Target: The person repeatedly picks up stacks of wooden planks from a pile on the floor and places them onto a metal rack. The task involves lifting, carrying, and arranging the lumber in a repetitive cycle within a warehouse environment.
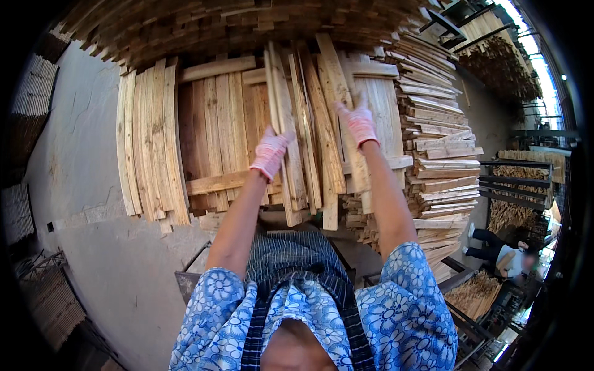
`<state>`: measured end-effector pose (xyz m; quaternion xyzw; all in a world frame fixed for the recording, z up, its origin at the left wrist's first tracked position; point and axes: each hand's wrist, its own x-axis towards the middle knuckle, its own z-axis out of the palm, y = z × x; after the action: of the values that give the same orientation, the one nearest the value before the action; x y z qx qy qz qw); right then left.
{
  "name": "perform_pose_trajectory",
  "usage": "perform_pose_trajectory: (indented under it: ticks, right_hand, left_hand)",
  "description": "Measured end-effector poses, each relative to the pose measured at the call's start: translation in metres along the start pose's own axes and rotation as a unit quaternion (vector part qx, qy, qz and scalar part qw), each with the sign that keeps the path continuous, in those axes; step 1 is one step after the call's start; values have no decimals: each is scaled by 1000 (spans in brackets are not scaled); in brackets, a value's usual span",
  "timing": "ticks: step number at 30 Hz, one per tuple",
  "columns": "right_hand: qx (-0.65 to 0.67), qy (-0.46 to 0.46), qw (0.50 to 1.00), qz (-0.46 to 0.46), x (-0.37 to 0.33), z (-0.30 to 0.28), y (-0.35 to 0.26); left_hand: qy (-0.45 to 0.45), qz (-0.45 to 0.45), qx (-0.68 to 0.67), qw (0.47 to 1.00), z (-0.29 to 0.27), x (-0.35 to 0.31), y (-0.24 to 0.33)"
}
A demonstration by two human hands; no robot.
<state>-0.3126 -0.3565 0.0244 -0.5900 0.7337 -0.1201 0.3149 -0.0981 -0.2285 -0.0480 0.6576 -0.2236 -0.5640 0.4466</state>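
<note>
A loose bunch of rough wooden slats (314, 123) lies in front of me, lengthwise away from my body and slightly askew. My left hand (272, 153), in a pink-and-white knit glove, is closed round the left edge of a few of these slats. In the same kind of glove, my right hand (359, 122) has its thumb and fingers on either side of a slat (334, 68) at the right of the bunch; its fingertips are somewhat blurred. Beneath lies a layer of flat boards (216, 123) with crosspieces (216, 182) over it.
A tidy row of slats (148, 142) lies at the left. A tall wood stack (247, 31) rises at the far side, and piled slats (442, 161) stand at the right. Beyond are metal racks (516, 179) and another person (510, 260). Concrete floor (93, 154) stretches left.
</note>
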Motion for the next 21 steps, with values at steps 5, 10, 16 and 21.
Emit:
perform_pose_trajectory:
  ticks: [5, 10, 16, 21]
  right_hand:
    - [-115, 74, 987, 87, 29, 4, 71]
    - [-158, 91, 982, -40, 32, 18, 74]
    - [-119, 42, 989, -80, -21, -40, 17]
    - [-58, -104, 979, -162, -75, 27, -26]
  left_hand:
    - [61, -27, 144, 987, -84, -47, 80]
    - [247, 48, 622, 741, -174, 10, 13]
    - [295, 203, 667, 653, -172, -7, 15]
    - [331, 231, 593, 697, -210, -14, 25]
